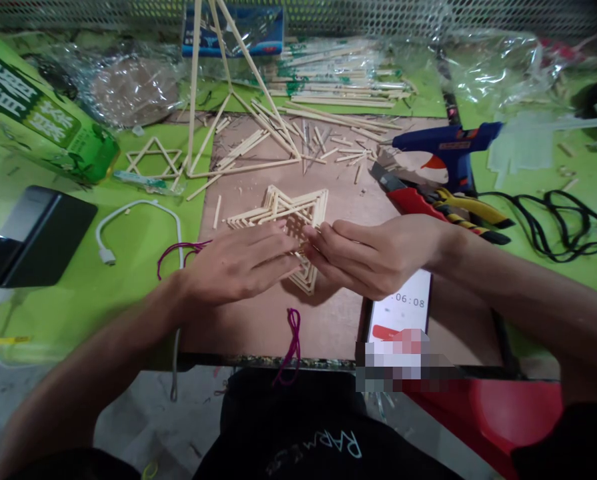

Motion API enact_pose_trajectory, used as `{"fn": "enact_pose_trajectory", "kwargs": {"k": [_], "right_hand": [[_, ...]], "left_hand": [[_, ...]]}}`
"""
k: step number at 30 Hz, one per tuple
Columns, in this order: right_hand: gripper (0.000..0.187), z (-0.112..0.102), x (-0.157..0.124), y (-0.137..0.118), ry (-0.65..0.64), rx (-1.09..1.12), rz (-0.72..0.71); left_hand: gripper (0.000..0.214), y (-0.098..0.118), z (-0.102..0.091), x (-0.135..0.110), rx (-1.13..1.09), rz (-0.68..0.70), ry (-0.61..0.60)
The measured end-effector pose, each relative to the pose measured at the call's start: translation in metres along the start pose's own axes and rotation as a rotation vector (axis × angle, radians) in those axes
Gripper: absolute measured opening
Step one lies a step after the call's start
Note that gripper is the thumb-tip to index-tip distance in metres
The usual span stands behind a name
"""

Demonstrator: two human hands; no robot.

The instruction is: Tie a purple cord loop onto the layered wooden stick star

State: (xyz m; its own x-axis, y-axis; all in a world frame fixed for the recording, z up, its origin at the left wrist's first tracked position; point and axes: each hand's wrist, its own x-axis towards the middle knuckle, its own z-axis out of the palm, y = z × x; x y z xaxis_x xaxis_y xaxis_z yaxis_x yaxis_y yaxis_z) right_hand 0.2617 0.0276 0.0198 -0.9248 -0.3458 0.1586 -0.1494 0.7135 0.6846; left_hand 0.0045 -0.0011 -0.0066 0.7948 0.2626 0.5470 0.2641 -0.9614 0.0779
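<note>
On the brown board lies a star-shaped frame [319, 205] of stacked thin wooden sticks, its middle partly covered by my hands. My left hand [241, 262] rests flat over the star's left side, fingers stretched towards the right. At the star's right side, my right hand [371, 255] is closed with its fingertips pinched together; whatever sits between them is hidden. A purple cord [293, 337] lies in a loop below the star, over the board's front edge. Another purple cord [178, 250] shows beside my left hand.
Behind the star stand a stick pyramid [258, 57] and scattered sticks [248, 147]. A blue glue gun [448, 143], pliers [418, 200] and black cable [543, 217] lie right. A phone [398, 313] is under my right wrist. Left are a green bottle [43, 113] and white cable [138, 203].
</note>
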Motion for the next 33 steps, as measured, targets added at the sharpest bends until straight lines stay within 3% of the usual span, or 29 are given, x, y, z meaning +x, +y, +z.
{"fn": "enact_pose_trajectory", "kwargs": {"k": [6,17,33], "right_hand": [[0.028,0.000,-0.002,-0.001,-0.008,0.014,-0.013],[0.025,-0.001,0.002,0.002,0.002,0.040,0.005],[0.023,0.003,0.001,0.001,0.025,0.148,0.098]], "left_hand": [[0.016,-0.001,0.000,0.000,0.004,0.032,0.025],[0.009,0.002,-0.011,0.016,0.062,0.183,-0.048],[0.020,0.004,-0.010,0.009,0.178,0.188,-0.123]]}}
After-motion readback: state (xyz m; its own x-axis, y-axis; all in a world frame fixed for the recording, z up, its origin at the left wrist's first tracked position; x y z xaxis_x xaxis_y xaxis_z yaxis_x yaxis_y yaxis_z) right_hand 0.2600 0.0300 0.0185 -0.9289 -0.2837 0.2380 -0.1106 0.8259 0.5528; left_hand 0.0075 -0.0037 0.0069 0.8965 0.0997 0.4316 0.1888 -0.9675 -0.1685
